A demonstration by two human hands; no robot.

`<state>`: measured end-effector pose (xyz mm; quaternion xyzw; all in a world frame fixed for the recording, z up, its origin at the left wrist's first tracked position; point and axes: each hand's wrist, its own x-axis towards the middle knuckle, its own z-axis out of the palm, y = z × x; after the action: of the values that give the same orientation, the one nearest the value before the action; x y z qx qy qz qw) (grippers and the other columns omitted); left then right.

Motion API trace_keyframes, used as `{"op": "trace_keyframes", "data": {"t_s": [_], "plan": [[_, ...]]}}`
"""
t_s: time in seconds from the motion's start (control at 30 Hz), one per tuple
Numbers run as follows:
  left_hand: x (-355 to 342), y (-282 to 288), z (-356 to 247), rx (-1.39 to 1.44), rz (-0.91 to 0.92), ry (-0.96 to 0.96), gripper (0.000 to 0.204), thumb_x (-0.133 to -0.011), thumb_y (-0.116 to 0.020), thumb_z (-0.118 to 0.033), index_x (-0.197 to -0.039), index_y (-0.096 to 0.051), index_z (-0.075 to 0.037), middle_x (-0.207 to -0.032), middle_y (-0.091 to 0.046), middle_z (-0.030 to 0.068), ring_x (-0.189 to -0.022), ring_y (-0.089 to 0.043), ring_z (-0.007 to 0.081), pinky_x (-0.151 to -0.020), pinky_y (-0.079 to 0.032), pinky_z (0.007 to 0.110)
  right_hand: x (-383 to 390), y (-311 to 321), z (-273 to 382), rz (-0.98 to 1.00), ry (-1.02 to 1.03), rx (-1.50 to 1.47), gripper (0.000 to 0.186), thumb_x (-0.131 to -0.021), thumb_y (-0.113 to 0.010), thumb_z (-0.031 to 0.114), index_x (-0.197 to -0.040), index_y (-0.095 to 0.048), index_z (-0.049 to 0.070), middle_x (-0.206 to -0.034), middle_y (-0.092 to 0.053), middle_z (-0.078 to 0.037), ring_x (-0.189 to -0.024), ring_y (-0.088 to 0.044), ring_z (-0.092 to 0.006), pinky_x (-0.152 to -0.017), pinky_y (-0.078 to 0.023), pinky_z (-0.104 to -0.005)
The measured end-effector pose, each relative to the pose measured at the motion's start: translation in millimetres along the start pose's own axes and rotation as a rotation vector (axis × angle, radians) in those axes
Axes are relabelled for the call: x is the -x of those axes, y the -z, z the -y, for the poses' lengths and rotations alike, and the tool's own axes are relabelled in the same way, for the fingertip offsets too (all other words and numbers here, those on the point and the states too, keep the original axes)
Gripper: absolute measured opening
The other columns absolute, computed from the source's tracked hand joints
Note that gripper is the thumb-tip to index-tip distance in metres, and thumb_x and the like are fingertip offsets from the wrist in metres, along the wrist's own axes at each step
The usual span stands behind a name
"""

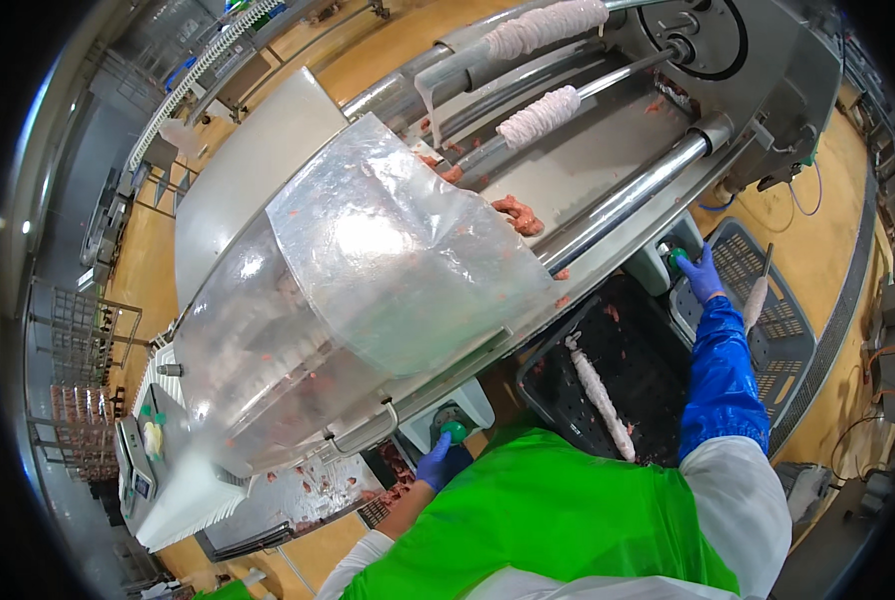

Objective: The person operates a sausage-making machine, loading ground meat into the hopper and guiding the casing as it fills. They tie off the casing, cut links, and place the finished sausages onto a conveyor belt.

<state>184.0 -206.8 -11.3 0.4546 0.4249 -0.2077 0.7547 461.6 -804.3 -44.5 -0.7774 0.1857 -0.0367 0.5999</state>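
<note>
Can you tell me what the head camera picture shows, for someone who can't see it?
A person in a green apron presses two green buttons on a steel meat machine, left hand and right hand, both in blue gloves. A clear plastic cover sits on top.

Blue gloves, green buttons

Your left hand and right hand wear blue gloves; apron bright green, crate black.

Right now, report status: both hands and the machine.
Left hand on green knob, right hand on second green knob. Clear cover down over the machine. Black crate with casing stick between the arms.
</note>
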Motion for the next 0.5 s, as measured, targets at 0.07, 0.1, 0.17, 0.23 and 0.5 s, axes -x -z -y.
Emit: {"op": "trace_keyframes", "data": {"t_s": [0.07, 0.1, 0.17, 0.23, 0.5], "plan": [[-13.2, 10.3, 11.6, 0.027, 0.002, -0.021, 0.048, -0.088, -0.066, -0.052, -0.095, -0.064, -0.005, -0.079, -0.06, 0.0067, -0.07, -0.059, 0.0213, -0.067, -0.049, 0.034, -3.1, 3.7, 2.3, -0.003, 0.002, 0.092, 0.091, -0.081, -0.078, 0.033, -0.149, -0.026, 0.001, -0.135, -0.052, -0.017, -0.126, -0.048, -0.0262, -0.105, -0.038, -0.0352], [-19.1, 14.5, 15.9, 0.074, 0.021, 0.027, 0.046, -0.086, -0.069, -0.052, -0.092, -0.064, -0.006, -0.075, -0.058, 0.0057, -0.062, -0.056, 0.0206, -0.059, -0.047, 0.035, -6.6, 7.6, -1.0, -0.005, 0.001, 0.142, 0.093, -0.081, -0.078, 0.034, -0.149, -0.025, 0.001, -0.134, -0.053, -0.017, -0.125, -0.049, -0.0261, -0.104, -0.039, -0.0342], [-24.3, 14.3, 23.1, 0.021, -0.095, 0.048, 0.051, -0.083, -0.072, -0.053, -0.095, -0.064, -0.005, -0.078, -0.059, 0.0073, -0.057, -0.053, 0.022, -0.053, -0.045, 0.037, -5.7, 9.4, -8.2, -0.07, -0.017, 0.211, 0.093, -0.079, -0.079, 0.036, -0.148, -0.028, 0.0, -0.132, -0.054, -0.018, -0.121, -0.051, -0.0263, -0.101, -0.04, -0.035], [-29.2, 10.9, 21.3, -0.03, -0.17, 0.103, 0.056, -0.081, -0.073, -0.054, -0.101, -0.063, -0.003, -0.086, -0.06, 0.0094, -0.059, -0.055, 0.0241, -0.055, -0.046, 0.04, -7.2, 11.5, -9.8, -0.097, -0.042, 0.281, 0.096, -0.078, -0.08, 0.037, -0.148, -0.027, -0.002, -0.133, -0.053, -0.02, -0.123, -0.05, -0.0278, -0.102, -0.04, -0.036], [-38.9, 25.1, 30.3, -0.119, -0.141, 0.113, 0.073, -0.085, -0.069, -0.052, -0.138, -0.048, -0.006, -0.141, -0.049, 0.0153, -0.132, -0.046, 0.0289, -0.093, -0.045, 0.055, -14.1, 6.2, 8.7, 0.007, -0.134, 0.392, 0.103, -0.077, -0.079, 0.041, -0.148, -0.022, -0.007, -0.139, -0.048, -0.026, -0.13, -0.048, -0.0328, -0.107, -0.038, -0.0372]]}}
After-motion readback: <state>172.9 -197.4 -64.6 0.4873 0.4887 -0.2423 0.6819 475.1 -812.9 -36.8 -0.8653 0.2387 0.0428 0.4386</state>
